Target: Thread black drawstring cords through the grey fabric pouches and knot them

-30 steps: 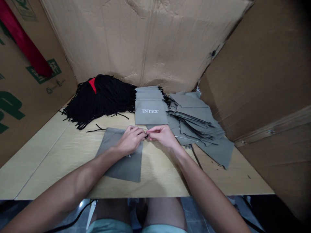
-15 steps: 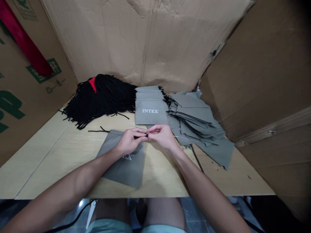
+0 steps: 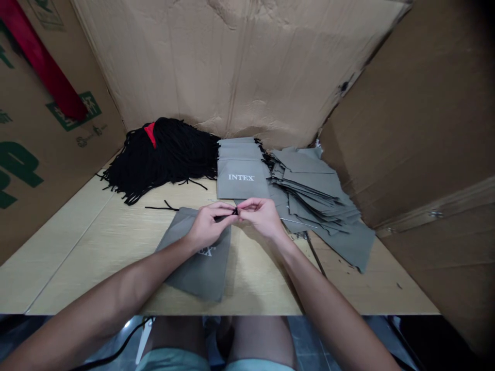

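A grey drawstring pouch (image 3: 201,275) with white lettering lies flat under my left hand (image 3: 209,222). From its far left corner stick out two black cord ends (image 3: 166,207). My left thumb and fingers pinch the black cord (image 3: 235,211) at the pouch's far right corner. Opposite, the fingertips of my right hand (image 3: 261,216) close on the same cord, almost touching the left ones; the fingers partly cover it. A thin metal rod (image 3: 297,222) shows to the right of my right hand, over the grey cloth.
A heap of black cords (image 3: 166,157) with a red band lies at the back left. Beside it is a stack of grey INTEX pouches (image 3: 242,188), then a loose pile of grey pouches (image 3: 320,190). Cardboard walls (image 3: 232,67) enclose the table (image 3: 96,257).
Both hands stay at the pouch's corner, fingertips slightly shifted on the cord, with a bit more black cord showing between them. The whole view has moved slightly.
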Motion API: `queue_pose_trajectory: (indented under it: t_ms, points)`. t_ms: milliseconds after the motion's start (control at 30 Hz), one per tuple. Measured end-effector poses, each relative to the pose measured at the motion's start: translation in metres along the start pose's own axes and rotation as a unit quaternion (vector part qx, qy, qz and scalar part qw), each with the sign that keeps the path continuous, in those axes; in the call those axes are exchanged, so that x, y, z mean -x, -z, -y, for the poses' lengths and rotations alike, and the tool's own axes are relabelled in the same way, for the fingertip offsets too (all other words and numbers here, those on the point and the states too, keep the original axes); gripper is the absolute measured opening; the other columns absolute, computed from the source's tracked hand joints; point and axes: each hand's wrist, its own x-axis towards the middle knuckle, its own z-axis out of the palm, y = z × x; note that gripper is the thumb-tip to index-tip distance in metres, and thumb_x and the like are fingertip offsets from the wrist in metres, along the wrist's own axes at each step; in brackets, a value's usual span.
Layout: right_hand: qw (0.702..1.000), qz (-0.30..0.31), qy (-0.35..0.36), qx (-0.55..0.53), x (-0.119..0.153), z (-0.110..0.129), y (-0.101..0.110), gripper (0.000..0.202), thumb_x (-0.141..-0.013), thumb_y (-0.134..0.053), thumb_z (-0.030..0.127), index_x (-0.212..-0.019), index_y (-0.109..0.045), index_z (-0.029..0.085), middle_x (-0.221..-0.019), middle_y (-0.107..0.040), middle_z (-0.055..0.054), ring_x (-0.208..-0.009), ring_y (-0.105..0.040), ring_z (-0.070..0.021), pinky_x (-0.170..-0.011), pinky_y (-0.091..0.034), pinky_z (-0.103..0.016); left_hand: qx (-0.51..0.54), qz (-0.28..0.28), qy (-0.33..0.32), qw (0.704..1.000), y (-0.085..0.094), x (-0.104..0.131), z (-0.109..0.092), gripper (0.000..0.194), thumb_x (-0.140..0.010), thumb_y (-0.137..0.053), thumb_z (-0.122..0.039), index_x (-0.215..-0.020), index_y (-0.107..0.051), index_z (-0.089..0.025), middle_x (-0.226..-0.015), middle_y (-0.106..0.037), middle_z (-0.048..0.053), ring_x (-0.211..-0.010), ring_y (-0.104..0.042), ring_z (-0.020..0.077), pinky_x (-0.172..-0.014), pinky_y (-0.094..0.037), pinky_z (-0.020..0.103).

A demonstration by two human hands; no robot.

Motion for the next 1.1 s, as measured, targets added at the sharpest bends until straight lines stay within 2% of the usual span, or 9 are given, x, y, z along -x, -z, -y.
queue_pose_trajectory:
  t_ms: [100, 200, 333, 500, 700, 833, 967, 1100]
  points:
    - [1.000, -0.001, 0.008, -0.007, 0.001, 0.001, 0.000, 0.014, -0.048, -0.071, 0.015, -0.062, -0.069, 0.014, -0.050, -0.065, 0.000, -0.047, -0.058, -0.0108, -0.050, -0.047, -0.022, 0.059, -0.028, 0.048, 0.997, -0.003, -0.001, 0.004, 0.013, -0.075, -0.074, -0.029, -0.082, -0.079, -0.019, -0.096, -0.073, 0.009, -0.093, -0.067, 0.0217, -0.091, -0.051, 0.037]
    - [1.000, -0.004, 0.016, -0.006, 0.002, 0.000, -0.001, 0.014, -0.049, -0.072, 0.017, -0.062, -0.069, 0.015, -0.052, -0.066, 0.000, -0.048, -0.059, -0.0116, -0.051, -0.049, -0.023, 0.136, -0.062, 0.099, 0.984, -0.004, -0.004, 0.006, 0.020, -0.063, -0.082, -0.032, -0.075, -0.076, -0.017, -0.089, -0.075, 0.009, -0.087, -0.069, 0.0224, -0.088, -0.053, 0.039]
    - [0.999, -0.007, 0.037, 0.008, 0.002, -0.004, -0.001, 0.016, -0.050, -0.074, 0.021, -0.063, -0.069, 0.015, -0.056, -0.067, -0.002, -0.051, -0.061, -0.0134, -0.052, -0.050, -0.024, 0.201, -0.066, 0.155, 0.965, -0.001, -0.007, 0.003, 0.032, -0.051, -0.088, -0.033, -0.070, -0.070, -0.015, -0.083, -0.075, 0.008, -0.079, -0.069, 0.0211, -0.083, -0.055, 0.039]
    - [0.995, -0.003, 0.085, 0.042, 0.001, -0.009, -0.002, 0.021, -0.056, -0.077, 0.032, -0.067, -0.069, 0.016, -0.060, -0.068, -0.004, -0.054, -0.062, -0.0139, -0.052, -0.050, -0.024, 0.187, -0.059, 0.166, 0.966, 0.002, -0.008, 0.000, 0.027, -0.056, -0.086, -0.031, -0.071, -0.072, -0.014, -0.080, -0.074, 0.006, -0.078, -0.068, 0.0198, -0.083, -0.053, 0.036]
    - [0.996, -0.011, 0.092, 0.010, 0.003, -0.009, -0.005, 0.018, -0.057, -0.077, 0.027, -0.068, -0.068, 0.017, -0.062, -0.068, -0.002, -0.055, -0.061, -0.0122, -0.057, -0.051, -0.025, 0.182, -0.061, 0.191, 0.963, 0.004, -0.008, 0.001, 0.020, -0.059, -0.082, -0.027, -0.073, -0.074, -0.015, -0.081, -0.074, 0.005, -0.078, -0.066, 0.0180, -0.082, -0.050, 0.033]
    - [0.993, -0.005, 0.115, 0.022, 0.005, -0.011, -0.006, 0.017, -0.059, -0.077, 0.027, -0.071, -0.069, 0.016, -0.067, -0.071, -0.004, -0.060, -0.063, -0.0138, -0.062, -0.053, -0.027, 0.221, -0.037, 0.208, 0.952, 0.008, -0.010, 0.002, 0.020, -0.058, -0.082, -0.023, -0.074, -0.071, -0.015, -0.078, -0.072, 0.003, -0.076, -0.065, 0.0161, -0.081, -0.049, 0.031]
    - [0.982, -0.006, 0.176, 0.070, 0.006, -0.015, -0.006, 0.012, -0.064, -0.073, 0.023, -0.074, -0.070, 0.016, -0.073, -0.073, -0.006, -0.065, -0.065, -0.0153, -0.065, -0.053, -0.028, 0.242, -0.010, 0.208, 0.948, 0.010, -0.011, 0.000, 0.026, -0.060, -0.080, -0.021, -0.083, -0.070, -0.015, -0.081, -0.072, 0.003, -0.078, -0.065, 0.0154, -0.082, -0.048, 0.030]
    - [0.966, 0.016, 0.234, 0.111, 0.006, -0.017, -0.003, 0.009, -0.069, -0.070, 0.021, -0.076, -0.070, 0.016, -0.078, -0.073, -0.006, -0.072, -0.066, -0.0164, -0.069, -0.054, -0.029, 0.213, 0.026, 0.175, 0.961, 0.012, -0.011, -0.002, 0.020, -0.064, -0.076, -0.021, -0.080, -0.067, -0.014, -0.081, -0.070, 0.002, -0.079, -0.064, 0.0147, -0.082, -0.047, 0.029]
